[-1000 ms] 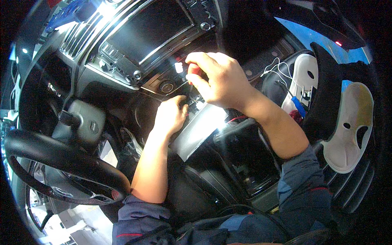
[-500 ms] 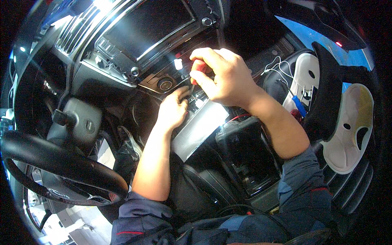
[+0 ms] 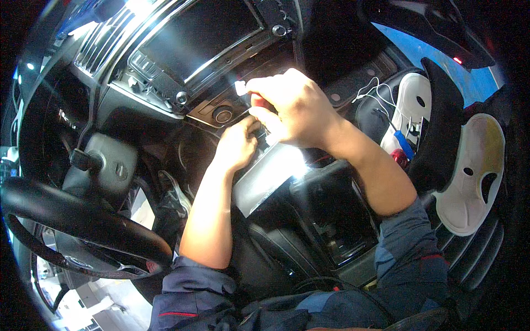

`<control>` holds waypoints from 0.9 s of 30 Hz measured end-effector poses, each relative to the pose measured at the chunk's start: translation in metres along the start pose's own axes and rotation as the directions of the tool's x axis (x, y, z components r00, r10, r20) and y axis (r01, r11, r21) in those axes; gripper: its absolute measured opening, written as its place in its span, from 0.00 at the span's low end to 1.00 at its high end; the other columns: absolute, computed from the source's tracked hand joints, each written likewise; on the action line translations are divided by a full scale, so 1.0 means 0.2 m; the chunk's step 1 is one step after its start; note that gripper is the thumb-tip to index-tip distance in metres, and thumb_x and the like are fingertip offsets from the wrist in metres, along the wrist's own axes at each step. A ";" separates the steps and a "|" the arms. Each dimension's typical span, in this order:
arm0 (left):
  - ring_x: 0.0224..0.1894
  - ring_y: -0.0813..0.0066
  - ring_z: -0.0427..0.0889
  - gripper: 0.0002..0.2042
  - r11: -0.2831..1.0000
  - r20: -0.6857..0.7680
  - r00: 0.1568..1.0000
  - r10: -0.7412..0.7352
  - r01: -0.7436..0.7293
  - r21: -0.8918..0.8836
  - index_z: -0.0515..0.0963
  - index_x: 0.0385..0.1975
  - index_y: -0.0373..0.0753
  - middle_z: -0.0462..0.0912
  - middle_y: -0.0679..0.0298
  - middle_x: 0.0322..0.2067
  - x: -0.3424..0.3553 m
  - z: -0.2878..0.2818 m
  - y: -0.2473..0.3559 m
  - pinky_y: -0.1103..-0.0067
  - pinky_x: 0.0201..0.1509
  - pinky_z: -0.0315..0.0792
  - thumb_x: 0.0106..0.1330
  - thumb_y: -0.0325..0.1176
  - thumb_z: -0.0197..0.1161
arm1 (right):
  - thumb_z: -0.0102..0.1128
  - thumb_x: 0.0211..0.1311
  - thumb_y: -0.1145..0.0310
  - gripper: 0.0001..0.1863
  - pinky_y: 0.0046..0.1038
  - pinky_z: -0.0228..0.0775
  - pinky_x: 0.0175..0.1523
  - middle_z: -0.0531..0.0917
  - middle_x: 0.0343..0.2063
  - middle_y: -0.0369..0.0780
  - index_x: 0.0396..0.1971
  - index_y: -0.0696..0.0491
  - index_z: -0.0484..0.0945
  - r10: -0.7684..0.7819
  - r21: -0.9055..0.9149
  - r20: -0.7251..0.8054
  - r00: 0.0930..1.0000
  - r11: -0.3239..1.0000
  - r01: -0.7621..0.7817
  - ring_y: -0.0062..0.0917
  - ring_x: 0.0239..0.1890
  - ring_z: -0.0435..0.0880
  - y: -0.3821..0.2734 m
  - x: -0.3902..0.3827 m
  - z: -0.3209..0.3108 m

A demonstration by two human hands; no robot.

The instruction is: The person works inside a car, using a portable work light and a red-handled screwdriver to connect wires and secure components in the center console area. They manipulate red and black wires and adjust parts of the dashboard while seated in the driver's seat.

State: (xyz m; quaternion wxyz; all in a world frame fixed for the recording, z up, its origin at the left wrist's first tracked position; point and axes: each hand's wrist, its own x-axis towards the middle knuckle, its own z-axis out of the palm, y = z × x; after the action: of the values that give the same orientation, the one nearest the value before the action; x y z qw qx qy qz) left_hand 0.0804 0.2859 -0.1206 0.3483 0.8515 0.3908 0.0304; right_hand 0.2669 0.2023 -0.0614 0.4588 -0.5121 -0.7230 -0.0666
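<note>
In my right hand (image 3: 302,113) is a red-handled tool (image 3: 258,101), likely a screwdriver; its working end is hidden behind my fingers. My fingers wrap the handle above the front of the centre console. Close beside it on the left, my left hand (image 3: 236,146) has its fingers curled together at the console's opening, and what they pinch is hidden. A glossy silver console panel (image 3: 268,179) slants below both hands, under bright glare. Just beyond my right fingers sits a small white connector (image 3: 240,87). A round knob (image 3: 222,115) lies left of it on a brownish trim strip.
The steering wheel (image 3: 83,220) fills the lower left, and a dark dashboard screen (image 3: 204,38) stands ahead. On the right seat lie a blue-handled tool (image 3: 404,144), a white cable (image 3: 376,88) and pale moulded panels (image 3: 466,187). A black console box (image 3: 331,204) is between the seats.
My right hand, with the red-handled tool, has shifted slightly left and down toward the console, and its grip has turned. My left hand has moved only a little, its fingers drawn in.
</note>
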 end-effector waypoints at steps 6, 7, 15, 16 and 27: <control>0.60 0.54 0.83 0.23 0.999 0.014 0.999 -0.031 0.031 0.013 0.78 0.59 0.34 0.85 0.50 0.54 -0.01 -0.01 0.03 0.66 0.66 0.74 0.62 0.21 0.56 | 0.62 0.65 0.61 0.13 0.38 0.73 0.48 0.86 0.36 0.40 0.44 0.51 0.80 0.044 0.004 0.048 0.998 0.999 -0.044 0.35 0.38 0.87 0.00 -0.01 0.01; 0.60 0.54 0.83 0.22 0.999 0.012 0.999 -0.038 0.037 0.022 0.78 0.59 0.34 0.85 0.50 0.54 -0.01 -0.01 0.03 0.66 0.66 0.74 0.62 0.22 0.56 | 0.62 0.65 0.61 0.12 0.38 0.73 0.48 0.86 0.35 0.39 0.43 0.51 0.80 0.048 0.008 0.050 0.998 0.999 -0.049 0.35 0.38 0.87 0.00 -0.01 0.01; 0.59 0.55 0.83 0.20 0.996 0.038 0.996 -0.075 0.073 0.045 0.79 0.57 0.34 0.85 0.50 0.53 -0.01 -0.03 0.06 0.67 0.66 0.75 0.64 0.22 0.56 | 0.62 0.65 0.61 0.12 0.39 0.73 0.47 0.87 0.35 0.40 0.43 0.51 0.79 0.061 0.022 0.054 0.997 0.998 -0.063 0.36 0.38 0.87 -0.01 0.00 0.00; 0.59 0.55 0.84 0.20 0.997 0.034 0.997 -0.071 0.070 0.040 0.79 0.57 0.34 0.86 0.50 0.53 -0.01 -0.02 0.06 0.67 0.66 0.75 0.64 0.22 0.56 | 0.62 0.65 0.61 0.12 0.39 0.73 0.47 0.87 0.35 0.40 0.43 0.51 0.79 0.063 0.021 0.057 0.996 0.998 -0.064 0.36 0.38 0.87 -0.01 0.00 0.00; 0.52 0.60 0.88 0.17 0.994 -0.112 0.990 -0.083 0.074 -0.079 0.81 0.54 0.35 0.89 0.53 0.48 -0.03 0.03 0.00 0.70 0.60 0.79 0.65 0.27 0.60 | 0.62 0.65 0.61 0.12 0.40 0.73 0.47 0.87 0.34 0.41 0.42 0.51 0.79 0.072 0.031 0.054 0.996 0.997 -0.074 0.37 0.38 0.87 -0.01 0.00 0.00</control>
State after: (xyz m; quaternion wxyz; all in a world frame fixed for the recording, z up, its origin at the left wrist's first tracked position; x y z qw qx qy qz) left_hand 0.0789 0.2786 -0.1237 0.3575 0.8188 0.4420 0.0801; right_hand 0.2654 0.2018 -0.0601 0.4499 -0.5321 -0.7168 -0.0242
